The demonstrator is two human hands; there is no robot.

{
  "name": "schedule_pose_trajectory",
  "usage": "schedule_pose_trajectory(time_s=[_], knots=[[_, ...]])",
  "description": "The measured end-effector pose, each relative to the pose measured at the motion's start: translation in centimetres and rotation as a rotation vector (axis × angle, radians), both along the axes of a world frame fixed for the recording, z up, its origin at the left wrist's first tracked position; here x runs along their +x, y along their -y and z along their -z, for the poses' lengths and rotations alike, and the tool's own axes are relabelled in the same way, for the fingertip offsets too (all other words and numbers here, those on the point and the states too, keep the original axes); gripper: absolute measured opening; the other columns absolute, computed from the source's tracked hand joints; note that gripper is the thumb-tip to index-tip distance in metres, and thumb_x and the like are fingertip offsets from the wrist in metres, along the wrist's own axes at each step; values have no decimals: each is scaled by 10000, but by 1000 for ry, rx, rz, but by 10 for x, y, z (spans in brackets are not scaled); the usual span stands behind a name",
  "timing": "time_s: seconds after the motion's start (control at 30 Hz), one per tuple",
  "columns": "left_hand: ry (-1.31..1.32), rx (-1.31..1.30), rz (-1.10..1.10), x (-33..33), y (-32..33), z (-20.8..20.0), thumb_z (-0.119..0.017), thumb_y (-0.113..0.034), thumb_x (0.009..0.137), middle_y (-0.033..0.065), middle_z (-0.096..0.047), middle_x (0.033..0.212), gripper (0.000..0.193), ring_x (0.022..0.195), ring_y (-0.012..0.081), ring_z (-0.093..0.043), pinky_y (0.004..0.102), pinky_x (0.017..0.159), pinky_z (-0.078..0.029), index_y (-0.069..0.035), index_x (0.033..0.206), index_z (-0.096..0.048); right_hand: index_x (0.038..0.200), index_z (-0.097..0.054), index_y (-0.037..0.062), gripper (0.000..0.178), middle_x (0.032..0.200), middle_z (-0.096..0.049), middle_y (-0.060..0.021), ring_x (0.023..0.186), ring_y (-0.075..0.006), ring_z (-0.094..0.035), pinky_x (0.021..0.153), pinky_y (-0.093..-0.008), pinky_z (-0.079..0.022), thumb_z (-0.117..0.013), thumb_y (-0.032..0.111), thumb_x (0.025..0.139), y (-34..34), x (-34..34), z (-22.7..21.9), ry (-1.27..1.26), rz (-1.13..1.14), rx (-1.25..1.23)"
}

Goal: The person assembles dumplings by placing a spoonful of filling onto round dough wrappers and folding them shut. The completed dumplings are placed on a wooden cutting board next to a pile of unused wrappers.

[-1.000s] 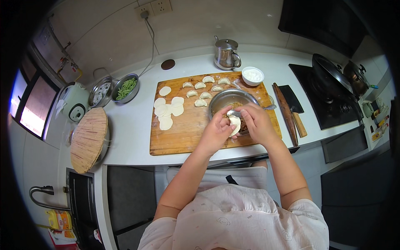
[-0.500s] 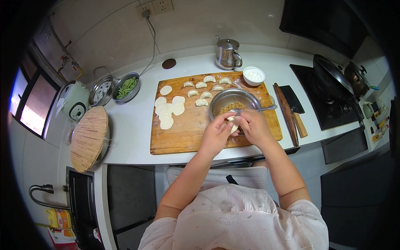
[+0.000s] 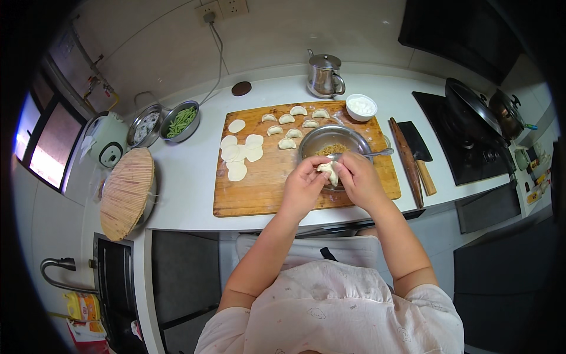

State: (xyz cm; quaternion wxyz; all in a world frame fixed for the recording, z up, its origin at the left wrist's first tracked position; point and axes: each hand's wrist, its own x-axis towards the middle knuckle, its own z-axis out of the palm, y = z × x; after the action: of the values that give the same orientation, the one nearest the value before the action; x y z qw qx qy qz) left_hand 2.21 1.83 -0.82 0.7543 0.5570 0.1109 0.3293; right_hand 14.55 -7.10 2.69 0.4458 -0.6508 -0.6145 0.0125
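Note:
A half-folded dumpling is pinched between my left hand and my right hand, above the near rim of a steel bowl. Both hands have their fingers closed on its edges. Inside the bowl lies crumbly brown filling, partly hidden by my hands. A metal spoon rests across the bowl with its handle over the right rim. Several folded dumplings stand on the wooden board behind and left of the bowl. Round dough wrappers lie overlapping on the board's left side.
Right of the board lie a rolling pin and a cleaver, beside the black stove. Behind are a white bowl of flour and a steel pot. Green beans and a woven lid stand at left.
My fingers have shifted along the dumpling, and its pale folded edge now shows more between my hands. The view has moved slightly; the things on the board stay put.

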Motion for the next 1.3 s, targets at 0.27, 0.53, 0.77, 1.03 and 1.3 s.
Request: schedule_pose_trajectory(time_s=[0.27, 0.53, 0.77, 1.03, 1.3], knots=[[44, -19, -37, 3, 2, -3, -531, 18, 860, 65, -574, 1008, 230, 859, 107, -563, 234, 768, -475, 0, 1089, -515, 754, -499, 22, 125, 732, -534, -154, 729, -345, -531, 631, -423, -415, -507, 111, 841, 5, -5, -1, 23, 6, -25], [53, 8, -52, 1, 3, 0, -513, 4, 876, 84, -580, 1083, 230, 930, 125, -571, 250, 794, -478, -3, 1105, -532, 770, -526, 37, 120, 727, -543, -139, 700, -334, -539, 614, -417, -427, -527, 135, 840, 4, -4, -2, 57, 2, -22], [45, -111, -77, 0, 3, -8, -505, -3, 883, 107, -578, 1093, 233, 987, 150, -566, 272, 839, -479, -12, 1116, -513, 750, -533, 43, 141, 730, -550, -122, 719, -319, -543, 622, -408, -427, -554, 156, 831, 1, -9, 3, 98, 48, 52], [169, -242, -24, -2, 1, -4, -472, 2, 895, 136, -573, 1073, 209, 1004, 207, -569, 324, 885, -477, -20, 1101, -499, 752, -537, 41, 135, 724, -554, -116, 698, -310, -547, 612, -396, -433, -567, 151, 825, 5, -8, 3, 38, 3, 9], [193, -331, -16, 0, 4, -2, -434, -43, 923, 148, -559, 1085, 186, 1023, 227, -554, 339, 914, -456, -6, 1098, -484, 755, -546, 35, 137, 730, -563, -107, 712, -304, -555, 620, -388, -438, -598, 152, 804, -2, -12, 6, 48, 31, 6]])
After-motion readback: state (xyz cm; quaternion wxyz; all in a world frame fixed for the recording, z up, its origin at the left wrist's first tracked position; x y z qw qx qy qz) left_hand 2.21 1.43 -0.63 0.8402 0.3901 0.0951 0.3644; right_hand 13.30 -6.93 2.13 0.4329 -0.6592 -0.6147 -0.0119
